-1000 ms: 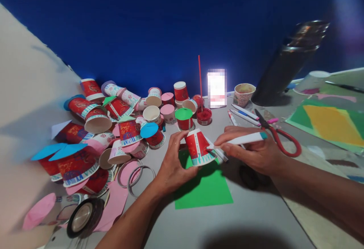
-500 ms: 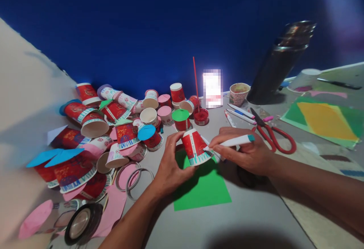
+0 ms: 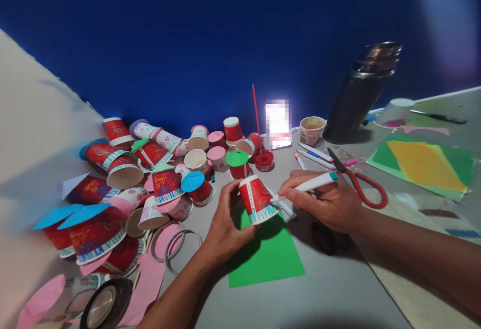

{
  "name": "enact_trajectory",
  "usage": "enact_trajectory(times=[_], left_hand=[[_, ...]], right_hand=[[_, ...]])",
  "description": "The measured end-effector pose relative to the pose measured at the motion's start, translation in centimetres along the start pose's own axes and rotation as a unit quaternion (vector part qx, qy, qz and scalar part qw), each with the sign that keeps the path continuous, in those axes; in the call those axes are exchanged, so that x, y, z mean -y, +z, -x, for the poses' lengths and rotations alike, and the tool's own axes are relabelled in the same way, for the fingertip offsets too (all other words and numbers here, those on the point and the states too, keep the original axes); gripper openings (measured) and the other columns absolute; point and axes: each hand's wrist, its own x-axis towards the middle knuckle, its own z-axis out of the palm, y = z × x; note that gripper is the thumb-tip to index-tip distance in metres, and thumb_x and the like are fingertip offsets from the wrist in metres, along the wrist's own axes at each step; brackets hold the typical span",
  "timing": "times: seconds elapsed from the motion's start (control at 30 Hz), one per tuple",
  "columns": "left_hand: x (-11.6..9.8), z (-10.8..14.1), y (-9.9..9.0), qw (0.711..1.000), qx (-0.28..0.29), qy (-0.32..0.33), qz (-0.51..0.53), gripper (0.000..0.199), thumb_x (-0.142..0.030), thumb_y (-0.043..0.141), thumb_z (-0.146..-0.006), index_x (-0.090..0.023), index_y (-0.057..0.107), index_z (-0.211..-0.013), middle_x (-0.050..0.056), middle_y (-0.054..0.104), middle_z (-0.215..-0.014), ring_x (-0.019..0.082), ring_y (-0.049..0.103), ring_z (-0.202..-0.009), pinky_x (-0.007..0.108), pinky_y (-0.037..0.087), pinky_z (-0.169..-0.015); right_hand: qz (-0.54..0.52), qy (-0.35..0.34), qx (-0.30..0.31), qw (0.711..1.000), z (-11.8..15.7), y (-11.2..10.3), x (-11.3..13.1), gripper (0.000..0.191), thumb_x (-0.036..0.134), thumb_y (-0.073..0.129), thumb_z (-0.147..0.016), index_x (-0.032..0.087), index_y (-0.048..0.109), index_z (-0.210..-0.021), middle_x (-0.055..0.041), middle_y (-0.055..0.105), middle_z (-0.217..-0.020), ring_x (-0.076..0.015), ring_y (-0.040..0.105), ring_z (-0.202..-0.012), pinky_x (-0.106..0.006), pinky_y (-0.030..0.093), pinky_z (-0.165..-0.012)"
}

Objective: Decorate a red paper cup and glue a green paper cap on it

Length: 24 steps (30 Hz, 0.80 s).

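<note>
My left hand point(image 3: 229, 226) grips a red paper cup point(image 3: 255, 199) between thumb and fingers, its wide rim tilted down toward me. Teal strokes run along the cup's white lower band. A white marker with a teal end point(image 3: 315, 183) is pinched in my right hand point(image 3: 326, 201), its tip at or very near the right side of the cup. Under the cup lies a green paper sheet point(image 3: 274, 261) on the grey table point(image 3: 323, 289). Just behind the cup stands another red cup with a green paper top point(image 3: 237, 163).
Many decorated cups point(image 3: 126, 169) crowd the left side, with grey rings point(image 3: 176, 259) and a tape roll point(image 3: 105, 303) nearer me. Red-handled scissors point(image 3: 361, 184), markers point(image 3: 315, 156), a dark flask point(image 3: 356, 98) and coloured sheets point(image 3: 421, 163) lie or stand to the right. A lit phone point(image 3: 278, 123) stands behind.
The view has shifted slightly, so most things sit a little lower. Both hands keep their holds; the cup and marker have barely moved against each other.
</note>
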Motion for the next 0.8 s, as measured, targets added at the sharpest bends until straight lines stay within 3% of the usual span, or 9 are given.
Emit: enact_trajectory(times=[0.37,0.53,0.67,0.8], left_hand=[[-0.52,-0.06,0.10,0.998,0.005,-0.017,0.056,0.081,-0.013,0.076,-0.074,-0.030,0.038,-0.144,0.014,0.052,-0.155,0.031,0.054,-0.144,0.057,0.044,-0.121],[-0.16,-0.11,0.11,0.995,0.017,-0.023,0.098,0.080,-0.019,0.079,-0.076,-0.030,0.037,-0.143,0.015,0.049,-0.158,0.031,0.051,-0.147,0.055,0.043,-0.122],[-0.07,-0.14,0.18,0.994,0.012,-0.024,0.109,0.081,-0.018,0.079,-0.076,-0.030,0.037,-0.143,0.014,0.048,-0.158,0.030,0.050,-0.147,0.055,0.041,-0.123],[-0.06,-0.19,0.22,0.991,0.015,-0.027,0.129,0.079,-0.021,0.079,-0.077,-0.030,0.037,-0.142,0.014,0.047,-0.158,0.030,0.049,-0.148,0.054,0.040,-0.124]], right_hand=[[-0.001,-0.029,0.011,1.000,-0.19,-0.23,-0.19,0.018,0.024,0.061,-0.098,0.020,0.076,-0.088,-0.0044,0.076,-0.079,-0.0161,0.068,-0.068,-0.029,0.055,-0.061],[-0.009,-0.004,-0.025,1.000,-0.13,-0.22,-0.23,0.019,0.027,0.062,-0.099,0.023,0.075,-0.087,-0.0041,0.075,-0.079,-0.0168,0.067,-0.068,-0.032,0.057,-0.065],[-0.020,-0.019,-0.004,1.000,-0.17,-0.24,-0.25,0.018,0.026,0.062,-0.098,0.023,0.076,-0.088,-0.0035,0.074,-0.078,-0.0161,0.066,-0.066,-0.031,0.056,-0.064],[-0.040,0.007,-0.043,0.998,-0.25,-0.31,-0.44,0.017,0.027,0.063,-0.098,0.023,0.074,-0.085,-0.0009,0.070,-0.072,-0.0158,0.065,-0.065,-0.031,0.056,-0.065]])
